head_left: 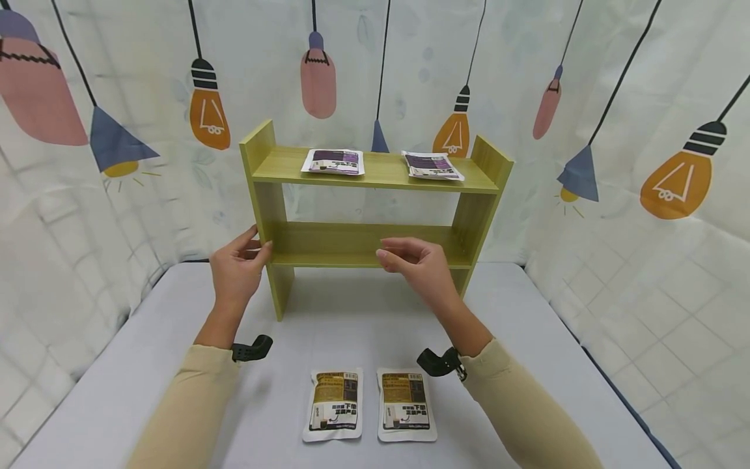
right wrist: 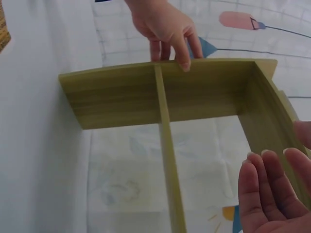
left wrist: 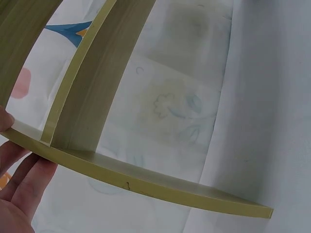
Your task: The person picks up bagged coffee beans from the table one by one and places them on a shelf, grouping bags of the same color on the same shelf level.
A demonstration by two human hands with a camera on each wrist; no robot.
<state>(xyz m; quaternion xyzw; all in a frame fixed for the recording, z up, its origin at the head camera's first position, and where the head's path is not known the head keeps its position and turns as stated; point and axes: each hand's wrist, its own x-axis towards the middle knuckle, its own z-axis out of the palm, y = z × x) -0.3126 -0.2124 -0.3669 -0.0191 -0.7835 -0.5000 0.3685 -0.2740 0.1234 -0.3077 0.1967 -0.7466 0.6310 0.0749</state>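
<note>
A green wooden shelf unit (head_left: 381, 170) with two boards stands at the back of a grey table (head_left: 146, 365). My left hand (head_left: 237, 267) rests on its left side panel, with straight fingers on the outer face and the thumb at the front edge. The left wrist view shows those fingers (left wrist: 19, 194) beside the panel edge (left wrist: 146, 179). My right hand (head_left: 418, 264) hovers in front of the lower board, fingers relaxed and holding nothing. From the right wrist I see the right hand (right wrist: 272, 194), the shelf unit (right wrist: 121, 92) and the left hand (right wrist: 165, 24).
Two flat printed packets (head_left: 333, 161) (head_left: 432, 165) lie on the top board. Two more packets (head_left: 334, 404) (head_left: 407, 404) lie side by side on the table near me. A curtain printed with lamps hangs behind and at both sides.
</note>
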